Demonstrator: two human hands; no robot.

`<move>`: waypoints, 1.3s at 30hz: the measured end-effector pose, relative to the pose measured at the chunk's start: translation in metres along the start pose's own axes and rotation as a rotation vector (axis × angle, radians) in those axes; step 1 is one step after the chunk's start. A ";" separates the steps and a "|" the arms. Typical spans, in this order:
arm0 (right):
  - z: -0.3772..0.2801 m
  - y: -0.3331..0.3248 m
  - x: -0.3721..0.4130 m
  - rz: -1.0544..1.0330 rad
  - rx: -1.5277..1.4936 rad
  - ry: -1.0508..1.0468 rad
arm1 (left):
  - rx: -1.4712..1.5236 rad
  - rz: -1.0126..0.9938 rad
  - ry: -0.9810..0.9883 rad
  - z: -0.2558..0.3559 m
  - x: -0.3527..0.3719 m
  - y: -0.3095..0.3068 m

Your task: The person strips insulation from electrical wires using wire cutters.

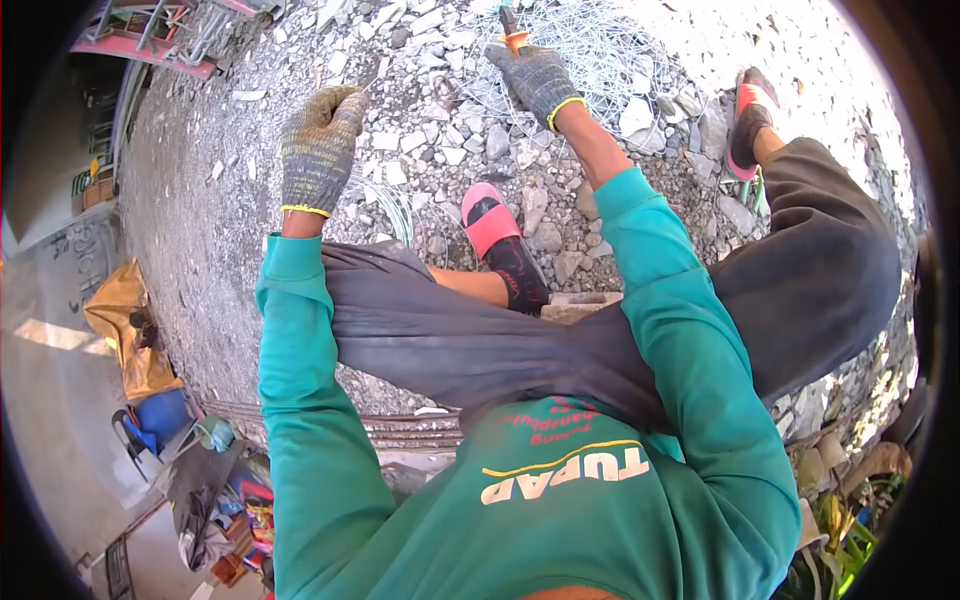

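Observation:
My left hand (322, 140), in a grey knit glove with a yellow cuff, is closed above the gravel; whatever it may hold is hidden. My right hand (538, 82), gloved the same way, is closed around a tool with an orange part (515, 40), its dark end pointing away from me. A tangled heap of thin, pale wires (610, 65) lies beside and beyond my right hand. Below my left hand, a smaller bundle of wires (392, 205) rests on the stones.
My feet, in pink sandals (490, 230), stand on broken stones (545, 205). Long rods (415, 432) lie near my left side. A red metal frame (150, 48) is at the upper left, a brown sack (135, 325) and a blue object (163, 415) further left. Plants (845, 535) grow at the lower right.

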State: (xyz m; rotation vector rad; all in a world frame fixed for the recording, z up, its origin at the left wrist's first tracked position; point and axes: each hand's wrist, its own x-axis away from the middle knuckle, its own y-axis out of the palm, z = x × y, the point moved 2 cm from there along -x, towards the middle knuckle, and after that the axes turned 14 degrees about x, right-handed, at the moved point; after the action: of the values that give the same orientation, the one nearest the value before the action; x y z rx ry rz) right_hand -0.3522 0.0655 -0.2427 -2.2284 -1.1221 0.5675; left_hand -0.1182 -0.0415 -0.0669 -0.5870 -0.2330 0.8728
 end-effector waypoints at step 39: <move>-0.005 -0.004 0.013 -0.374 -0.247 0.321 | 0.108 0.138 -0.039 0.019 -0.010 -0.020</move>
State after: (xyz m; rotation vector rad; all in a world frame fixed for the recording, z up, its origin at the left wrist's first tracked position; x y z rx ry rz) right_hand -0.3445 0.0770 -0.2381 -2.1278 -1.4433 -0.0859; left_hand -0.1190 -0.0521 -0.0395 -0.4895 -0.1806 1.0246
